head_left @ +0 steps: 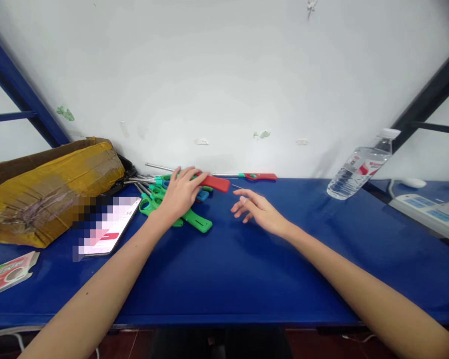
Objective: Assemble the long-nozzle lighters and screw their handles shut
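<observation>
My left hand (181,192) is closed around a long-necked gas lighter with a red handle (219,183); its metal stem points up and left. Under and beside that hand lies a pile of similar lighters, mostly green (197,220), with a bit of blue among them and stems toward the left. My right hand (260,212) hovers right of the red handle, fingers apart and bent, holding nothing. Behind my hands, one more red lighter (262,176) lies along the wall. A thin pale line shows by the right fingertips; I cannot tell what it is.
A taped cardboard box (56,194) stands at left, with a lit phone (112,224) in front of it. A pink card package (11,274) lies near the left edge. On the right are a water bottle (362,167) and a white power strip (430,214). A white wall backs the blue table (228,279).
</observation>
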`<state>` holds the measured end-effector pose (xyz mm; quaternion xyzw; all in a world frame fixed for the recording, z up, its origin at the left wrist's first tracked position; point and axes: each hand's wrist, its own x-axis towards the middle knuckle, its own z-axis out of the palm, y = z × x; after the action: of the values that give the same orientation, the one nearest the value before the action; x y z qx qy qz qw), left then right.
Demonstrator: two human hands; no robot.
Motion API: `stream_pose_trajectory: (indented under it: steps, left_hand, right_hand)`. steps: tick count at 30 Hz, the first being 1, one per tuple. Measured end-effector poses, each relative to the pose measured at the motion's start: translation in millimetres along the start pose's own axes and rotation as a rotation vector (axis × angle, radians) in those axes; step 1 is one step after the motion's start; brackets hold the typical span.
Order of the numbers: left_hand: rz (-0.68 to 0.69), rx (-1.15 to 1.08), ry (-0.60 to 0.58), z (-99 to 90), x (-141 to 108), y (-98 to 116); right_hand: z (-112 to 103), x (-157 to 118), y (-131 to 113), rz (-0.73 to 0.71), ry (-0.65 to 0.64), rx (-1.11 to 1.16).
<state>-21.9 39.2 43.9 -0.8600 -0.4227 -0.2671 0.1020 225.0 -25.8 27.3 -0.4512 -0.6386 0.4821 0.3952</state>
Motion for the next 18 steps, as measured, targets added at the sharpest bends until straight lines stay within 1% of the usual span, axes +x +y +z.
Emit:
stream_pose_trajectory:
  steps: [4,6,8,11,14,16,18]
  left_hand:
    - [-0.219,0.044,0.011,3.8,-2,-24]
    - [-0.288,0.03,-0.015,7.6,-3,-32]
    - [-0.34,0.023,-0.039,10.7,-4,-37]
    - [-0.393,0.028,-0.075,13.2,-4,-38]
    - [-0.402,0.024,-0.107,14.2,-4,-35]
    - [-0.406,0.008,-0.103,14.7,-3,-32]
    - [-0.403,-0.007,-0.081,15.4,-3,-30]
  right_hand:
    - [-3,1,5,-0.053,-0.008,-0.165]
    - [-8,3,6,-0.078,0.006,-0.252]
    - [-16,6,9,-0.097,0.062,-0.357]
    - [-35,14,19,-0.166,0.205,-0.55]
    - [-58,22,36,-0.27,0.334,-0.827]
    - [-70,27,48,-0.236,0.348,-0.936]
    - [-78,31,59,-0.175,0.313,-0.998]
